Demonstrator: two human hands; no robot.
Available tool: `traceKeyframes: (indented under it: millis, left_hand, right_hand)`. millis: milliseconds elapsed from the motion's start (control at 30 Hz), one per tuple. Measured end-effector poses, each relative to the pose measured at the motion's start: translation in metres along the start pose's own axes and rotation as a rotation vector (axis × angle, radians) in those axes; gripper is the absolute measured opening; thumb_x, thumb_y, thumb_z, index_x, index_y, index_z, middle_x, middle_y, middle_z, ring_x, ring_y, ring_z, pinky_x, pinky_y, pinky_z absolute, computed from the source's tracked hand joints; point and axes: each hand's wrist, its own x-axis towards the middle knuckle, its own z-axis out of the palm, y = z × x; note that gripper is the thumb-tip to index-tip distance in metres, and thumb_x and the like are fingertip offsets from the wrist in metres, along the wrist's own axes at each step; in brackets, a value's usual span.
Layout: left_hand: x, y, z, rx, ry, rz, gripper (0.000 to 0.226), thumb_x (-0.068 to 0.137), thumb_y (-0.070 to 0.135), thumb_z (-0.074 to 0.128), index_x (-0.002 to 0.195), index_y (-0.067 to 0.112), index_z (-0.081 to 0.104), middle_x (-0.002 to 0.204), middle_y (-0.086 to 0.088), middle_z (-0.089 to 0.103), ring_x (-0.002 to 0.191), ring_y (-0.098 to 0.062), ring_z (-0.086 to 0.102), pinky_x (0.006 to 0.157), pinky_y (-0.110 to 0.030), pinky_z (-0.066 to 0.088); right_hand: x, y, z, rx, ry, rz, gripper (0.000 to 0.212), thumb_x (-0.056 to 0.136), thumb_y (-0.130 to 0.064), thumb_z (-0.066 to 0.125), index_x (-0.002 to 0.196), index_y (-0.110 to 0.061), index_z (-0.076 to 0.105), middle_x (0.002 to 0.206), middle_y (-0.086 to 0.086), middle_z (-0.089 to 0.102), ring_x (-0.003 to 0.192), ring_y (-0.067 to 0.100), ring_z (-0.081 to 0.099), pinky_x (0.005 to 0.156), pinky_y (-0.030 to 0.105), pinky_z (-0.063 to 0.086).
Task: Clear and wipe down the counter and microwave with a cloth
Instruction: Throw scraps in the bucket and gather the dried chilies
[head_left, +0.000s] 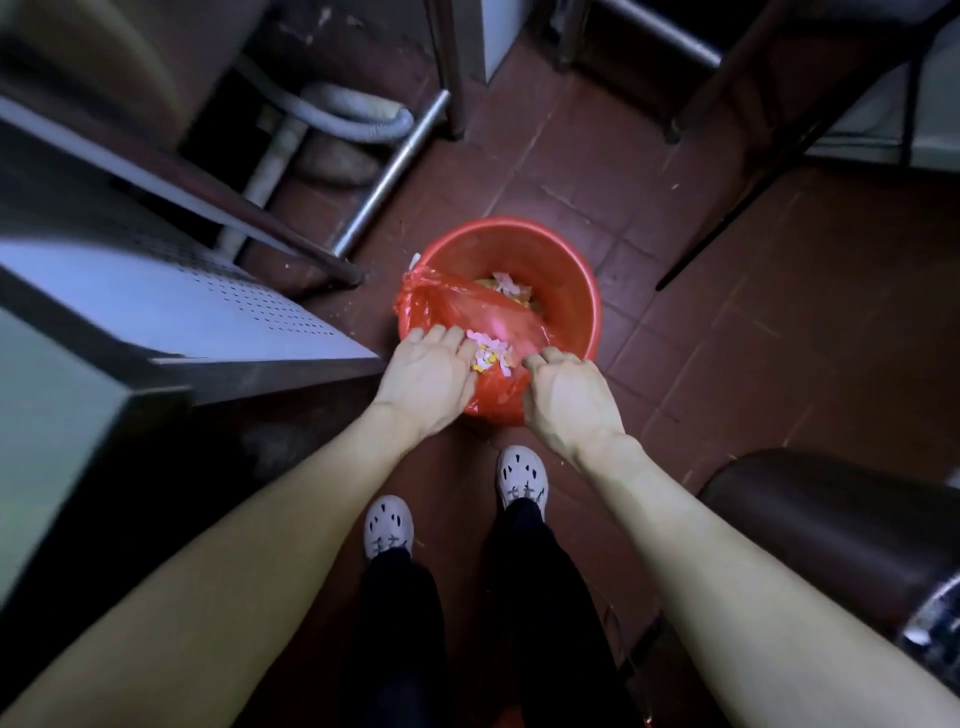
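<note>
A red plastic bin (561, 260) stands on the floor in front of my feet, lined with a red plastic bag (467, 312). Both hands reach over its near rim. My left hand (428, 376) is held flat with straight fingers, and small pink, white and yellow scraps (491, 353) lie at its fingertips. My right hand (566, 389) has its fingers curled beside the scraps, touching the bag's edge; what it holds is hidden. More scraps (506, 285) lie at the bottom of the bin. No cloth or microwave is in view.
A steel counter (197, 306) with a perforated shelf stands at my left, its corner close to my left wrist. Metal table legs (389, 171) and a grey hose (353, 114) sit behind the bin. A dark round stool (831, 525) is at right. The floor is red-brown tile (779, 338).
</note>
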Motion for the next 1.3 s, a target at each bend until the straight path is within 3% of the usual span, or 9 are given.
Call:
traceKeyframes:
  millis: [300,467,600,833,1000,1300]
  left_hand:
    - [-0.173,0.032,-0.207,-0.205,0.345,-0.262,0.040,0.107,0.037,0.045,0.125,0.011,0.069,0.125,-0.008,0.068,0.116,-0.029,0.061,0.110,-0.046,0.042]
    - [-0.286,0.012,-0.250,-0.213,0.445,-0.526,0.038,0.105,0.038,0.049,0.126,0.011,0.068,0.127,-0.009,0.067,0.118,-0.030,0.061,0.109,-0.047,0.045]
    - [-0.387,-0.020,-0.235,-0.186,0.462,-0.812,0.035,0.105,0.039,0.050,0.119,0.014,0.068,0.120,-0.008,0.067,0.111,-0.031,0.061,0.103,-0.048,0.046]
    - [-0.577,-0.039,-0.161,-0.205,0.413,-1.230,0.034,0.105,0.040,0.046,0.112,0.014,0.068,0.112,-0.007,0.066,0.106,-0.031,0.062,0.097,-0.048,0.047]
    - [-0.708,-0.047,-0.109,-0.231,0.400,-1.415,0.035,0.104,0.042,0.045,0.111,0.016,0.068,0.111,-0.005,0.066,0.105,-0.031,0.062,0.094,-0.048,0.047]
    - [-0.902,-0.066,-0.030,-0.242,0.373,-1.632,0.032,0.103,0.042,0.046,0.107,0.016,0.065,0.104,-0.006,0.062,0.099,-0.032,0.061,0.092,-0.047,0.047]
  right_hand:
    - [-0.118,-0.077,-0.172,-0.010,0.246,-0.148,0.013,0.085,-0.007,0.065,0.098,-0.007,0.069,0.091,0.012,0.067,0.083,0.038,0.066,0.072,0.045,0.052]
    - [-0.156,-0.160,-0.224,-0.060,0.350,-0.384,0.009,0.091,-0.015,0.060,0.096,-0.011,0.068,0.094,0.010,0.069,0.083,0.035,0.065,0.073,0.047,0.054]
    - [-0.169,-0.256,-0.224,-0.140,0.383,-0.661,0.004,0.085,-0.014,0.063,0.088,-0.013,0.066,0.086,0.009,0.065,0.081,0.036,0.064,0.072,0.047,0.053]
    - [-0.221,-0.425,-0.179,-0.272,0.347,-1.024,0.013,0.075,-0.007,0.071,0.084,-0.011,0.063,0.080,0.011,0.060,0.074,0.038,0.061,0.067,0.044,0.048]
    - [-0.283,-0.541,-0.128,-0.326,0.301,-1.154,0.020,0.071,-0.014,0.080,0.084,-0.012,0.066,0.080,0.011,0.063,0.074,0.038,0.065,0.066,0.043,0.053]
    - [-0.391,-0.715,-0.025,-0.324,0.168,-1.304,0.016,0.074,-0.012,0.077,0.083,-0.013,0.064,0.080,0.011,0.064,0.074,0.038,0.066,0.066,0.040,0.052]
